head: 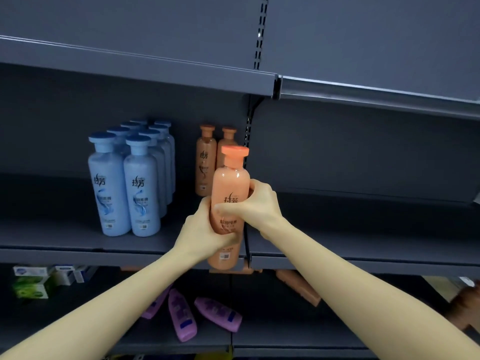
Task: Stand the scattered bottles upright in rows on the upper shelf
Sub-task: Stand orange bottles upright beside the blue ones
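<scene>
Head view: an orange bottle (230,183) stood upright between both hands, its cap uppermost, held at the near edge of the upper shelf (65,237) – its base showed in front of the shelf's front lip, near the seam between two shelf bays. The left hand (205,229) was wrapped round the bottle's lower half from the left. The right hand (257,201) was clamped round its middle from the right, thumb lying across the label, just above the left hand and touching it.

Farther back on the same shelf, just behind the held bottle, two more orange bottles (206,162) stood upright side by side. To their left, a block of blue bottles (130,183) stood upright in two rows running from near to far.

On the lower shelf (272,333), three purple bottles (181,315) lay on their sides between the forearms – one partly hidden by the left arm. A brownish-orange bottle (298,287) lay on its side to the right, and small boxes (33,281) sat at the far left.
</scene>
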Demonstrator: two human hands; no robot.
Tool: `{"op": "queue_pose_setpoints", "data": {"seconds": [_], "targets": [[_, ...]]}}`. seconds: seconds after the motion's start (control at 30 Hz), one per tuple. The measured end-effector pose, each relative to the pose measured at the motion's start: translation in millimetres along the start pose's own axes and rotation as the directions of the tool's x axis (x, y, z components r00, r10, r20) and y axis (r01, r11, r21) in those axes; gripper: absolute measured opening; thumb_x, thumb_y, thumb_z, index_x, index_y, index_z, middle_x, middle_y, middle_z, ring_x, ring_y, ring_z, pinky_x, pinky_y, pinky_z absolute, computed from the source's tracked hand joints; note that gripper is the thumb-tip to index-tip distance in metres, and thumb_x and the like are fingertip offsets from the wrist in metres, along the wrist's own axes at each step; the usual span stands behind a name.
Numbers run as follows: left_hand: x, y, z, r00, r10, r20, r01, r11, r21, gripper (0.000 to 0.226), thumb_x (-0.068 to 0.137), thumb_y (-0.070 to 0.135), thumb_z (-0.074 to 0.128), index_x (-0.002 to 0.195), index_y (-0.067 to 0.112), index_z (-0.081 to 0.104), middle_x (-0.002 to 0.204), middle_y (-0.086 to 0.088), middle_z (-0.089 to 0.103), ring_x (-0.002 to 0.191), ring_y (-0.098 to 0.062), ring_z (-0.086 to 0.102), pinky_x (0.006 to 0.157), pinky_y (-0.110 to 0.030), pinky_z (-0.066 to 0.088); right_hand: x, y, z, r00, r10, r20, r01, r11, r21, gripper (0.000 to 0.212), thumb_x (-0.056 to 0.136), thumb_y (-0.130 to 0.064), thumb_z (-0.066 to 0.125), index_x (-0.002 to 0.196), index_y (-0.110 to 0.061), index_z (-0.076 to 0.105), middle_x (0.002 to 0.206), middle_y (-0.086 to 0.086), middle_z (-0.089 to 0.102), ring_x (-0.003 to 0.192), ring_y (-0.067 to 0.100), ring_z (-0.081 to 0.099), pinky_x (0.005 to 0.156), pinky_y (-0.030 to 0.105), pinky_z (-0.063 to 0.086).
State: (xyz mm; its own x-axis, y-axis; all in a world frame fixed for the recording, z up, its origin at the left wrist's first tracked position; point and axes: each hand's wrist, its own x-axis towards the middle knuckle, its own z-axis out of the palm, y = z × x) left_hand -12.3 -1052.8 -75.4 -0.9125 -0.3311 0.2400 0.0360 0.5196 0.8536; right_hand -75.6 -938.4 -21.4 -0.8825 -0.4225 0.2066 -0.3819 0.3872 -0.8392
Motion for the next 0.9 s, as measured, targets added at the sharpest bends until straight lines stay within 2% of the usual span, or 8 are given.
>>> {"op": "queue_pose_setpoints", "data": {"seconds": [0.23, 0.4, 0.53, 0.67, 0.9], "targets": [[29, -11, 0, 0.999, -0.018, -0.049, 0.017, 1.0, -0.006, 0.063, 0.063, 0.017, 0.083, 0.109, 0.031, 0.043, 0.091, 0.015, 0.06, 0.081, 0.0, 0.059, 0.061, -0.013, 0.043, 20, 4, 1, 0.995, -0.026, 0.092, 0.029, 0.999, -0.031, 0.043, 0.067, -0.029, 0.083, 0.099, -0.018, 0.056, 0.094, -0.006, 0.066, 0.086, 0.008, 0.063, 0.075, 0.023, 0.054], [56, -23, -1, 0.996, -0.035, -0.078, 0.037, 0.999, 0.027, 0.07, 0.061, 0.023, 0.084, 0.121, 0.023, 0.047, 0.099, 0.006, 0.062, 0.09, -0.014, 0.062, 0.073, -0.026, 0.049, 47, 14, 1, 0.982, -0.019, 0.188, 0.028, 0.999, -0.047, 0.038, 0.08, -0.029, 0.074, 0.113, -0.019, 0.059, 0.107, -0.005, 0.065, 0.095, 0.007, 0.059, 0.073, 0.012, 0.046], [82, -31, -2, 0.992, -0.022, -0.125, 0.026, 0.999, 0.028, 0.075, 0.062, 0.02, 0.085, 0.125, 0.018, 0.045, 0.107, 0.003, 0.061, 0.098, -0.018, 0.062, 0.078, -0.028, 0.05, 67, 30, 3, 0.983, 0.037, 0.182, -0.008, 0.988, -0.156, 0.044, 0.089, -0.034, 0.063, 0.128, -0.015, 0.056, 0.121, -0.008, 0.059, 0.113, 0.009, 0.054, 0.086, 0.019, 0.04], [105, -41, -5, 0.988, -0.045, -0.15, 0.046, 0.999, 0.004, 0.077, 0.063, 0.018, 0.085, 0.127, 0.018, 0.043, 0.112, 0.002, 0.061, 0.101, -0.016, 0.06, 0.082, -0.029, 0.048, 86, 55, 1, 0.968, 0.166, 0.19, -0.093, 0.935, -0.341, 0.056, 0.094, -0.04, 0.052, 0.142, -0.013, 0.042, 0.144, 0.004, 0.046, 0.13, 0.019, 0.045, 0.099, 0.024, 0.036], [133, -57, -6, 0.988, -0.079, -0.129, 0.078, 0.997, -0.017, 0.077, 0.066, 0.017, 0.084, 0.13, 0.019, 0.042, 0.118, -0.001, 0.06, 0.097, -0.011, 0.054, 0.083, -0.029, 0.048, 96, 90, -9, 0.936, 0.305, 0.178, -0.191, 0.861, -0.472, 0.06, 0.095, -0.042, 0.049, 0.147, -0.017, 0.032, 0.15, 0.003, 0.037, 0.134, 0.021, 0.04, 0.104, 0.027, 0.035]]}}
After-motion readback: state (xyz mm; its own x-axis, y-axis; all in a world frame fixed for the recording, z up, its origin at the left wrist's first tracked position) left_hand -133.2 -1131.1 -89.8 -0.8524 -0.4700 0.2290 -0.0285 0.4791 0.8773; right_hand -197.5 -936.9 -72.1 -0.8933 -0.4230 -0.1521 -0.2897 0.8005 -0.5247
